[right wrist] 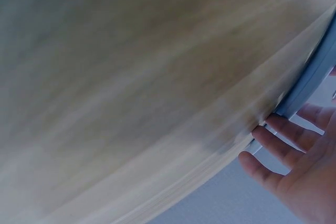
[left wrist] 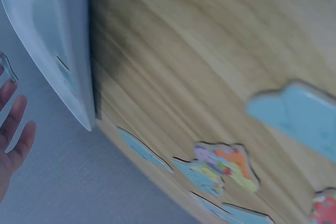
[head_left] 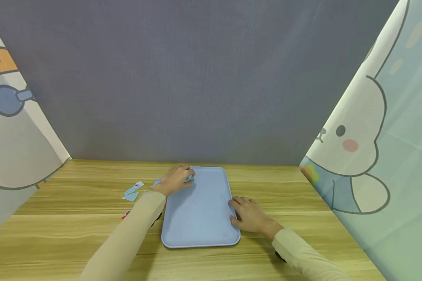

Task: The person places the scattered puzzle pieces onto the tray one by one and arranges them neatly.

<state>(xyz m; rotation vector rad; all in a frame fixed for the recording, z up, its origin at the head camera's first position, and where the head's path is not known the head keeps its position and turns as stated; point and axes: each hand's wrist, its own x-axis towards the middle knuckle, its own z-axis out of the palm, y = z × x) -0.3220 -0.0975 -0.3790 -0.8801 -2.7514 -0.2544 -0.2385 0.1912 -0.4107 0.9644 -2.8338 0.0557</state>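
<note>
Left hand (head_left: 176, 180): fingers pinch flat light-blue puzzle piece (head_left: 189, 178) — at far-left corner of rectangular pale-blue tray (head_left: 204, 210).
Right hand (head_left: 251, 215): fingers relaxed, parted — touching tray's right rim.

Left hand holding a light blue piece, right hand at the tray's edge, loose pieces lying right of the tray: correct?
No: the head view shows the loose pieces lying left of the tray, not right. The left hand holding a light blue piece and the right hand at the tray's edge stand as stated.
</note>
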